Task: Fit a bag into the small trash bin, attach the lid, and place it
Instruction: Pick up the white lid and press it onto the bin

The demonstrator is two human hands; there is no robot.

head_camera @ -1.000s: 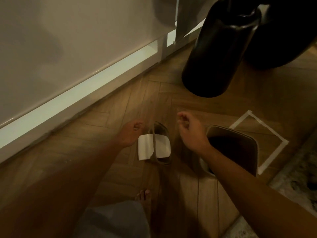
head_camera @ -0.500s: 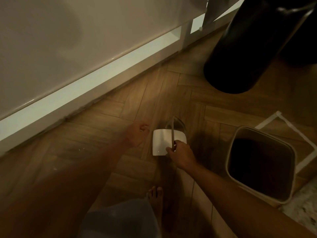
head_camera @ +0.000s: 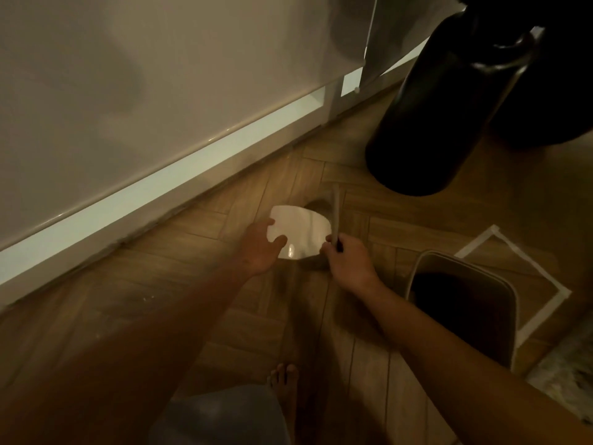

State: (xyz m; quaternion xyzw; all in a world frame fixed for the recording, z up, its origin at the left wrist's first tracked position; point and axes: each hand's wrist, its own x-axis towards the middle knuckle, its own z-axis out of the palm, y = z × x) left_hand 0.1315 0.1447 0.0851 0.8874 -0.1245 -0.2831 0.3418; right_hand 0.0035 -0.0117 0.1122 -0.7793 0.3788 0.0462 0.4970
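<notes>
The far right black bin [head_camera: 449,107] is cut off by the top edge. The lid [head_camera: 301,236] blurs, its near edge hidden behind the right hand [head_camera: 348,268]. The small bin's [head_camera: 503,284] inside is too dark to read.

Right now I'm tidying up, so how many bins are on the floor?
2: the small open trash bin beside the right forearm, inside the taped square, and a large dark bin near the wall. Others may be out of view.

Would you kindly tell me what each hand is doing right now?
Left hand: closed on the white lid flap.
Right hand: closed on the lid frame.
</notes>
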